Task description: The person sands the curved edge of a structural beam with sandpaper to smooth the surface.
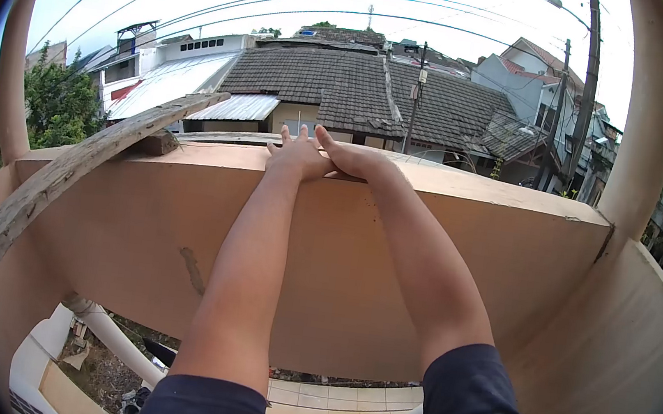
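Both arms reach forward to the top of a peach-coloured wall [499, 190]. My left hand [299, 158] lies palm down there, with its fingers spread and pointing away. Close against it on the right is my right hand [354, 160], turned inward, one digit stretched out toward the left hand; its other fingers are partly hidden. The hands touch or overlap at the wall's near edge. No held object shows in either hand. A thin upright line stands just beyond the left fingertips, too fine to identify.
A weathered wooden plank [99, 147] slants over the wall at left, beside a small wood block [155, 144]. Round columns [647, 113] rise at both sides. Beyond are tiled roofs [307, 72], wires and poles. Far below lies a tiled floor [340, 403].
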The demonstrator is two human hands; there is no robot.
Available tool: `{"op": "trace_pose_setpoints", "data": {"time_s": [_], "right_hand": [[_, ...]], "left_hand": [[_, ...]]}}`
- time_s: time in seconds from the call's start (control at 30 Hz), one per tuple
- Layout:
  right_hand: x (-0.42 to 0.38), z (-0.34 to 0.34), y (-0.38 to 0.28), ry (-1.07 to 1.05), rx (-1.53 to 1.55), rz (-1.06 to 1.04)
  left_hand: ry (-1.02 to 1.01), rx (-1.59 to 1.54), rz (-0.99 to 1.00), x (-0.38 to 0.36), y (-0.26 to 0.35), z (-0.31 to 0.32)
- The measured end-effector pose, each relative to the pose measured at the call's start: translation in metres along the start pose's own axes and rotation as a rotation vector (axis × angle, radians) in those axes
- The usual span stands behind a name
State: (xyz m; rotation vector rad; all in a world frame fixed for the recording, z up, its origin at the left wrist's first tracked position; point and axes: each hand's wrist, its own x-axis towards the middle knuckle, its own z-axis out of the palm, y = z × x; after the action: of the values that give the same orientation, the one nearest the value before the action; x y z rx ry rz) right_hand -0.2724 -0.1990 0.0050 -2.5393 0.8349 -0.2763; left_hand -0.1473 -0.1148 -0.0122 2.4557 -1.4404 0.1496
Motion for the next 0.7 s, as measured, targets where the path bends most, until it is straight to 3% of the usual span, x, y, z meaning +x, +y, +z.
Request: {"op": "trace_pose_setpoints", "data": {"time_s": [0.03,0.1,0.13,0.2,0.27,0.3,0.37,0.43,0.5,0.63,0.7], "right_hand": [[-0.017,-0.012,-0.007,-0.157,0.0,0.041],[-0.023,-0.007,0.005,-0.062,-0.127,0.023],[0.012,0.002,0.043,0.019,-0.114,0.038],[-0.038,-0.016,0.045,0.021,-0.207,0.034],[0.005,-0.026,0.121,0.094,-0.278,0.214],[-0.006,-0.03,0.118,0.098,-0.283,0.212],[-0.042,-0.034,0.087,0.148,-0.347,0.462],[-0.049,-0.025,0.058,0.053,-0.275,0.357],[-0.062,-0.019,0.036,-0.004,-0.277,0.095],[-0.053,-0.019,0.06,0.028,-0.205,-0.006],[-0.051,-0.027,0.069,0.108,-0.402,0.36]], "left_hand": [[0.003,-0.013,-0.009,-0.004,-0.002,-0.001],[0.048,-0.088,0.065,-0.016,-0.003,-0.008],[0.087,-0.174,0.064,-0.018,-0.004,-0.008],[0.141,-0.159,0.043,-0.017,-0.006,-0.001],[0.204,-0.092,0.028,-0.023,0.001,0.001],[0.21,-0.096,0.027,-0.024,0.005,0.002],[0.129,0.004,0.155,-0.025,0.002,-0.002],[0.13,0.009,0.149,-0.026,0.001,-0.002],[0.136,-0.038,0.154,-0.028,0.002,-0.003],[0.219,-0.05,0.159,-0.028,0.001,0.003],[0.191,-0.077,0.17,-0.028,0.0,-0.001]]}}
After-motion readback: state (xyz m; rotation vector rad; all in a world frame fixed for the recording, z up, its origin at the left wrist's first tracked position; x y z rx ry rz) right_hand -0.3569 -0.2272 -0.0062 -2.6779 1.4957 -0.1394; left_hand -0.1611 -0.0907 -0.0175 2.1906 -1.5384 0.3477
